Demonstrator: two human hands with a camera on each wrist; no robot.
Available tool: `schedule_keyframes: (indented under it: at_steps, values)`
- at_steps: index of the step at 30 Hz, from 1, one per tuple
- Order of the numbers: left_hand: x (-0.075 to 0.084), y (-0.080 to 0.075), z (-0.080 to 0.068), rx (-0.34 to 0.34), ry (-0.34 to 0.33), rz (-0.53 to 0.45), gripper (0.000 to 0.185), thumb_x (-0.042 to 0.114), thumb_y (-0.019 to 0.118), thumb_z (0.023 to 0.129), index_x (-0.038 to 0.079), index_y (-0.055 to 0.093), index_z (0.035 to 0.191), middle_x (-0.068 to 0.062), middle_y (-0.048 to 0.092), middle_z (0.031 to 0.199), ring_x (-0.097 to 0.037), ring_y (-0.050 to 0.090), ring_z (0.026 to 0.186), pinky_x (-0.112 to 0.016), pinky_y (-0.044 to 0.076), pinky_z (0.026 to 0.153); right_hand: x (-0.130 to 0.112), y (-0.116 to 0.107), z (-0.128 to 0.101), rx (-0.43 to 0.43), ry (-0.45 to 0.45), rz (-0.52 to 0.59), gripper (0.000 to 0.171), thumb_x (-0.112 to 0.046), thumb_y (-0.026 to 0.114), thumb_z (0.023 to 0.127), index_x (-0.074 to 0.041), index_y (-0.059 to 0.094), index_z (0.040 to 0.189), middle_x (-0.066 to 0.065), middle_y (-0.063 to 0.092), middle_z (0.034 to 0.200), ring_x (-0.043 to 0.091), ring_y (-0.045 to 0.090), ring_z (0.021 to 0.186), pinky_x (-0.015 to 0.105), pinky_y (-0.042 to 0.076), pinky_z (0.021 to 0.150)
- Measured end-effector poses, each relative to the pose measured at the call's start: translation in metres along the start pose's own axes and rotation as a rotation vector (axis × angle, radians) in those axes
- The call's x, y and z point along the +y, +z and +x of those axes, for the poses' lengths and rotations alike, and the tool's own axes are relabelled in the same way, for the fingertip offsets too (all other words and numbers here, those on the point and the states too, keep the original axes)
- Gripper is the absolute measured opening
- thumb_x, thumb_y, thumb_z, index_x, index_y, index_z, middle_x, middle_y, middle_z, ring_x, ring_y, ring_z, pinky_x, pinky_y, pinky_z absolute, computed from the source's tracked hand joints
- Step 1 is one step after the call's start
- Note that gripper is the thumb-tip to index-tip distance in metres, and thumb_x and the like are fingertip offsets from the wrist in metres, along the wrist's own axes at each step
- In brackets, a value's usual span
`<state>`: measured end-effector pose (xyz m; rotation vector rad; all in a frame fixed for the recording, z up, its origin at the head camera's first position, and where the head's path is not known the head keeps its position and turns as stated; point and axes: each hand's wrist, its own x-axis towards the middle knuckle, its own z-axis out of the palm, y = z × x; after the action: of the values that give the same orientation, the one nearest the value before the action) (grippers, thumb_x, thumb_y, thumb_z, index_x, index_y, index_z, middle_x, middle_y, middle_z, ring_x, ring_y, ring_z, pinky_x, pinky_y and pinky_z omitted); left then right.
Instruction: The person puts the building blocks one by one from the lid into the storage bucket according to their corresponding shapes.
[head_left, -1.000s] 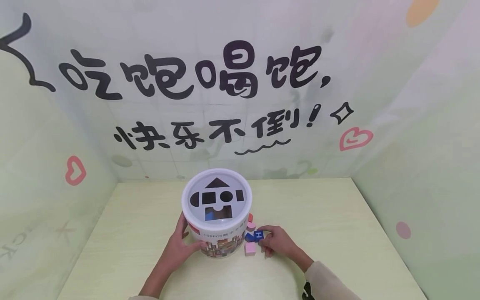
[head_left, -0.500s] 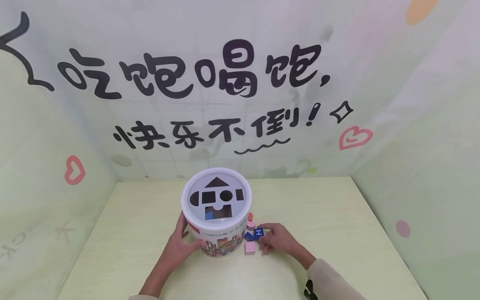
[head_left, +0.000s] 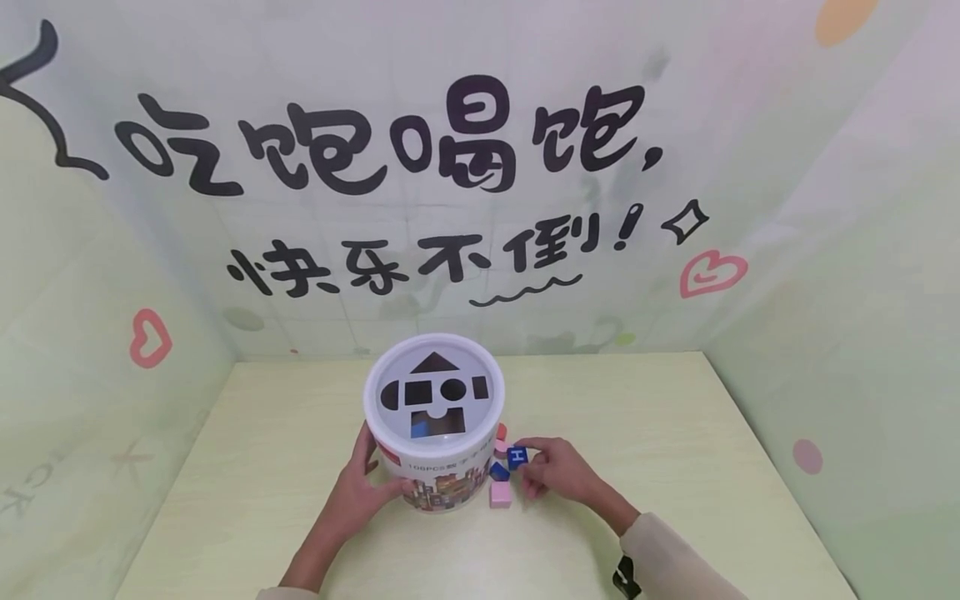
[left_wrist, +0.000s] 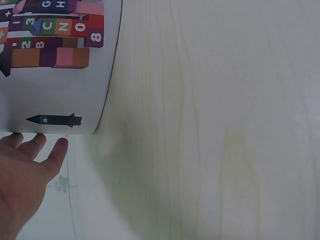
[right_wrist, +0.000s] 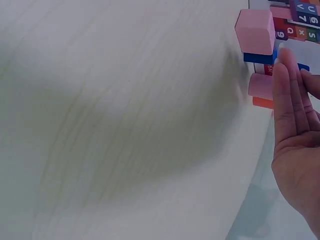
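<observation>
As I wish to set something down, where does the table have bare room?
Free: the table between the right hand and right wall; between the left hand and left wall; and in front of the bucket. Crowded: the bucket's right side, where blocks sit by the right hand.

Head view evenly lit, slightly soft; wrist views dimmer, broad diffuse shadows across tabletop (right_wrist: 125, 140)

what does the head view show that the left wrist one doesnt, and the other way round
Only the head view: the lid with cut-out shapes, and the right hand pinching the blue H block. Only the left wrist view: a dark pencil-shaped print on the bucket. Both: the bucket, the left hand touching it, and the pale table.
</observation>
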<state>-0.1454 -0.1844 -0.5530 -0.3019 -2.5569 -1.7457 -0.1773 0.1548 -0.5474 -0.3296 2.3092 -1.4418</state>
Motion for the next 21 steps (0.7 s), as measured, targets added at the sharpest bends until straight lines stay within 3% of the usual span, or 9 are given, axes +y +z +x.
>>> schedule_keyframes:
  at_steps: [13,21]
  values:
    - [-0.004,0.000,-0.001,0.011,-0.010,-0.001,0.115,0.020,0.084,0.076,0.040,0.003,0.155,-0.010,0.019,0.162,-0.041,0.026,0.144,-0.061,0.038,0.107,-0.030,-0.005,-0.006,0.006,-0.059,-0.012,0.036,-0.012,0.063,0.093,-0.002,0.060,0.127,0.005,0.069,0.069,0.017,0.067,0.058,0.030,0.061,0.056]
    - [-0.008,0.002,-0.001,0.014,0.010,0.004,0.115,0.020,0.084,0.076,0.040,0.003,0.156,-0.009,0.020,0.162,-0.041,0.028,0.143,-0.061,0.038,0.107,-0.050,-0.012,-0.013,0.008,-0.091,-0.015,0.037,-0.013,0.063,0.094,-0.003,0.059,0.129,0.019,0.070,0.075,0.017,0.067,0.059,0.030,0.061,0.057]
